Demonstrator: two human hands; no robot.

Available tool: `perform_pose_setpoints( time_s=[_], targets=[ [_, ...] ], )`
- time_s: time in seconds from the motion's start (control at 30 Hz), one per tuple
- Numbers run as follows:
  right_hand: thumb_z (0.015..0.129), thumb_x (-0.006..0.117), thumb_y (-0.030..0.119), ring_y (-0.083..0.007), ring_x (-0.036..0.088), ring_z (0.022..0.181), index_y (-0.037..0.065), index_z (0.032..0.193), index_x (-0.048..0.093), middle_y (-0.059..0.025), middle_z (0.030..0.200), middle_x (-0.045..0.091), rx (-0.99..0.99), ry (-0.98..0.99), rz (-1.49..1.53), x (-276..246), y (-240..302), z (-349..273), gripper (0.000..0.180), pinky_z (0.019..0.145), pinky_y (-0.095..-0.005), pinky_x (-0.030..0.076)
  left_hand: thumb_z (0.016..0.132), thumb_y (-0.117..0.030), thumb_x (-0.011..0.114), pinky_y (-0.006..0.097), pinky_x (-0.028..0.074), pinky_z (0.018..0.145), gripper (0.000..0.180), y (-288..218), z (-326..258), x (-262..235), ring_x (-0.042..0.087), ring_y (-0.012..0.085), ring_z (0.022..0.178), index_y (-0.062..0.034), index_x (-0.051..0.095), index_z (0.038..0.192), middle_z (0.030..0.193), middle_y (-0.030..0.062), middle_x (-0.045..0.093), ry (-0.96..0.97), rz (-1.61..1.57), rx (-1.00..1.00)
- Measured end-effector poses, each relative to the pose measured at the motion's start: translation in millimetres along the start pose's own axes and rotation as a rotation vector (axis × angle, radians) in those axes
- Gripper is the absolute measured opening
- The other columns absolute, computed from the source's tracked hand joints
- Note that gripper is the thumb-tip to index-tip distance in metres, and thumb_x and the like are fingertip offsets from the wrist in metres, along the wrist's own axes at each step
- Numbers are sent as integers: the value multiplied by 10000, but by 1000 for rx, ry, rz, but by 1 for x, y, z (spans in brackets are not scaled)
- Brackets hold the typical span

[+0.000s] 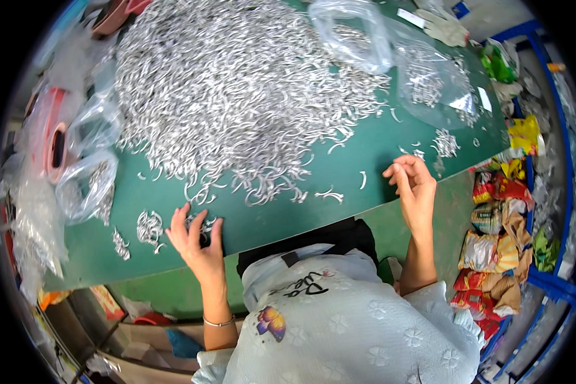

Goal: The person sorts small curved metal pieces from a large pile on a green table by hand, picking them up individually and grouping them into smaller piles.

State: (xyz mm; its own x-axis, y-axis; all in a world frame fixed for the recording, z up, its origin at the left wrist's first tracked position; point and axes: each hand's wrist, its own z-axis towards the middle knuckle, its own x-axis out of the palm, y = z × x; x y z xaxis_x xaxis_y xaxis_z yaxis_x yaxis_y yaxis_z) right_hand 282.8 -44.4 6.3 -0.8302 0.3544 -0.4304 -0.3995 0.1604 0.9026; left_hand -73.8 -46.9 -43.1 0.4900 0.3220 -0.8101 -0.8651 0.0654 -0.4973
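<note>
Small curved silvery metal pieces [201, 225] are lying under the left hand [197, 240], fingers spread flat on them; right hand [415, 189] is hovering half-curled, gripping nothing, over green table [339, 173].

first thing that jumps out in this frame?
The huge heap of small curved silver metal pieces covering the upper half of the green table. Then the left hand, spread over a small cluster at the near edge, and the right hand, raised at the right edge.
</note>
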Motion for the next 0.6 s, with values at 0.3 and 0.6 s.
perform_pose_setpoints(
  time_s=[0.3, 0.6],
  targets=[
    [890, 699, 95, -145, 577, 595, 0, 872, 602, -100, 734, 634, -97, -376, -416, -44, -58, 37, 137, 569, -276, 458, 806, 54, 679, 414, 469, 864, 185, -4, 0, 5, 564, 326, 1056, -20, 645, 972, 1115, 146, 595, -75, -83, -50],
    [872, 678, 94, -314, 548, 816, -7, 825, 628, -132, 826, 597, -326, -395, -748, -45, -59, 33, 122, 759, -409, 436, 811, 87, 636, 405, 473, 839, 194, -2, -8, 3, 573, 323, 1014, -13, 641, 978, 1034, 141, 609, -105, -83, -63]
  ],
)
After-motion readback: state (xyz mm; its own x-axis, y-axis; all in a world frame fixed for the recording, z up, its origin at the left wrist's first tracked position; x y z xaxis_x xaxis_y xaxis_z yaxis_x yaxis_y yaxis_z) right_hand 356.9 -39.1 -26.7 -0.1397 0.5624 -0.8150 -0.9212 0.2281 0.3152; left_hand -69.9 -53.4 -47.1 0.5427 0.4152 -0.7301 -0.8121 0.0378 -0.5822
